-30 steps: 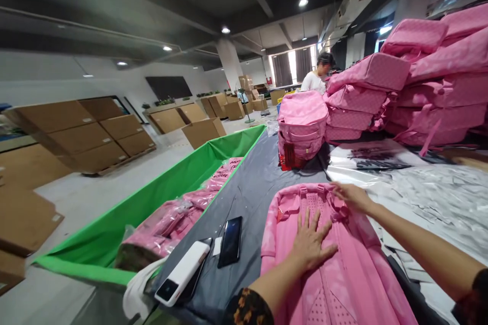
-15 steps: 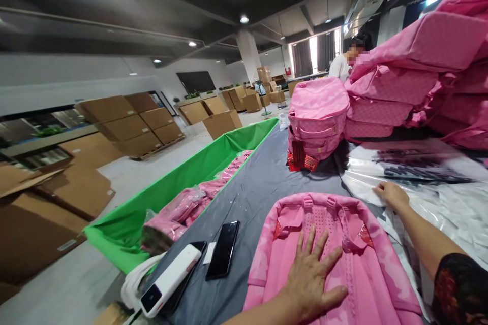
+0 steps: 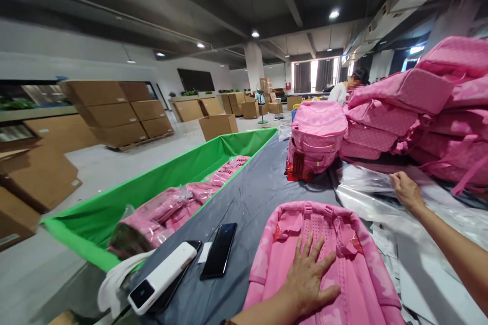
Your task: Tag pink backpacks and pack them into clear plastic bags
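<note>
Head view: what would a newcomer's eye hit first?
Probably the heap of pink backpacks stacked at the right, then the bright green bin at the left, with plastic-wrapped pink packages inside. In front, the left hand lies spread on a pink backpack with its straps side up, while the right hand pinches clear plastic film below the heap.
</note>
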